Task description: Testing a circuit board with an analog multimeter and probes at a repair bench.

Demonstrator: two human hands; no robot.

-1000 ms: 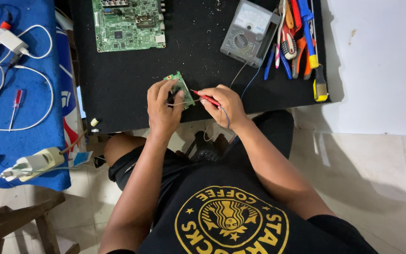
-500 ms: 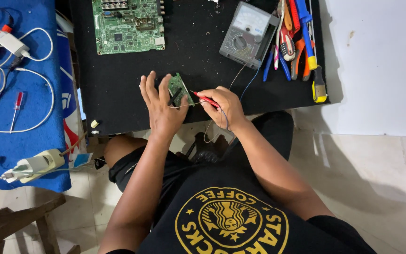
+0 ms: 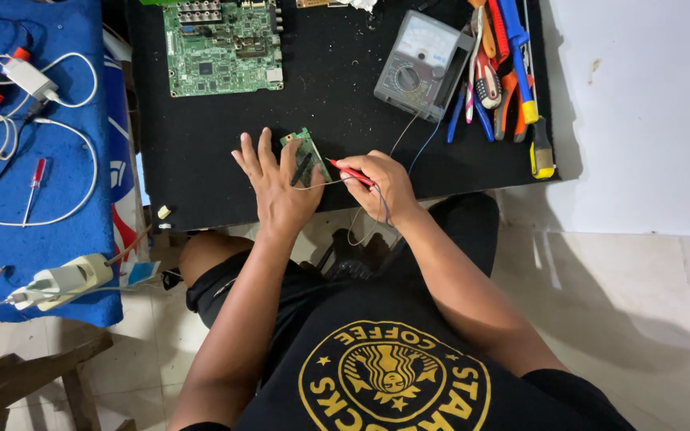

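My left hand [image 3: 275,185] rests on the black table [image 3: 201,160] with fingers spread, its thumb side pressing a small green circuit board [image 3: 303,153] that stands tilted on the mat. My right hand [image 3: 383,185] is closed around a red test probe [image 3: 350,173], whose tip points at the small board. Thin wires run from the probe hand back to a grey analog multimeter [image 3: 423,65] at the table's far side.
A large green circuit board [image 3: 221,48] lies at the back left of the table. Pliers and screwdrivers [image 3: 505,72] are piled at the right end. A blue cloth [image 3: 33,168] on the left carries white cables, a charger, small screwdrivers and a soldering iron [image 3: 57,283].
My left hand has opened from gripping the small board upright to lying flat beside it with fingers spread. The right hand and probe have stayed close to the board.
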